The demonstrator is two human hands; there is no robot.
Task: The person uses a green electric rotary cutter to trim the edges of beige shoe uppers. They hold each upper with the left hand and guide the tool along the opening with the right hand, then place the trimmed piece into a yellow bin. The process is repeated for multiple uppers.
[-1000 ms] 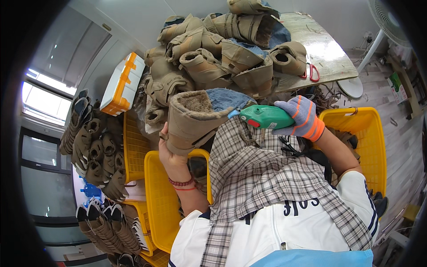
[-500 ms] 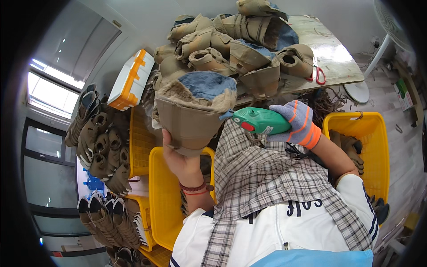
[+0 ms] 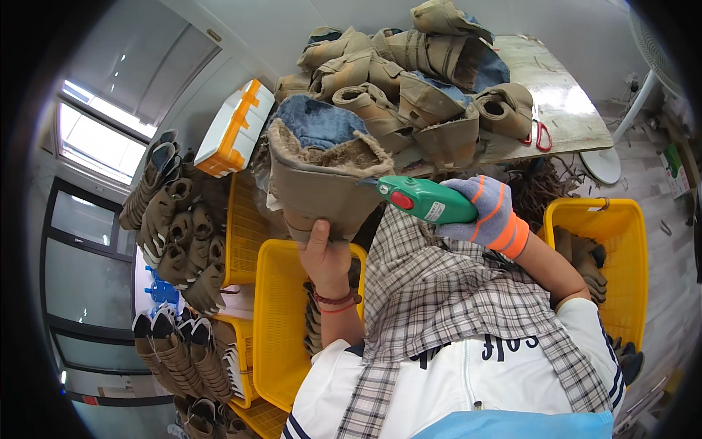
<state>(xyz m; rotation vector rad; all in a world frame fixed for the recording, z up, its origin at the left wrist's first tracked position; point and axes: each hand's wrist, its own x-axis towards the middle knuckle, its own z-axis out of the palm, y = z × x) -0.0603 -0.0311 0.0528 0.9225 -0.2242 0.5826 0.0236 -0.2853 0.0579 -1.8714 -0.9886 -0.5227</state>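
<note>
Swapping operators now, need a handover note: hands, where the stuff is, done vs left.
Left hand: bare, grips the tan fleece-lined boot from below, opening up.
Right hand: gloved, holds the green handheld power tool, its tip at the boot's top rim.
Boot pile on the table; yellow crates below.
Done: cannot tell.
Left: this boot is in hand; the pile waits.

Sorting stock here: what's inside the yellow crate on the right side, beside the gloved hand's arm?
The yellow crate holds brown boot pieces, piled against its left wall. The right hand and its forearm cover the crate's near corner, so how much lies deeper cannot be seen.
</note>
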